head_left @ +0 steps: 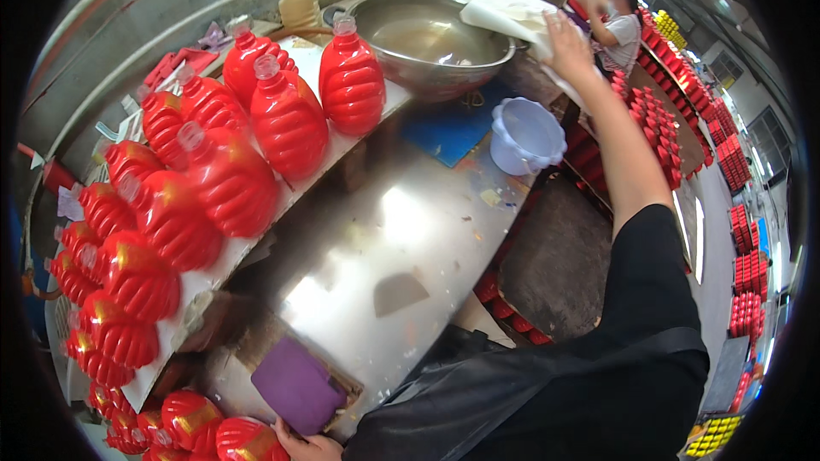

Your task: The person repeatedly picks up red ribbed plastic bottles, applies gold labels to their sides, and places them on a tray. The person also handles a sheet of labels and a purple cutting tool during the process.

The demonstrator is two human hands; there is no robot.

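Note:
My right hand point(567, 44) reaches to the far side, fingers stretched out against white sheets point(506, 19) of paper or cloth beside a large metal basin point(444, 72). At the lower edge, my left hand point(309, 446) is beside a glossy red ribbed bottle point(251, 440). Only part of that hand shows, and whether it grips the bottle is unclear. A purple pad point(299, 386) lies just above it. More red bottles with clear necks and gold patches, such as this upright one point(289, 124), crowd the white-topped shelf on the left.
Liquid stands in the basin. Near it are a pale blue scalloped bucket point(526, 138) and a blue mat point(448, 132). A shiny metal worktop point(384, 248) lies in front of me. A co-worker point(622, 30) is at the far right, beside stacked red goods point(653, 132).

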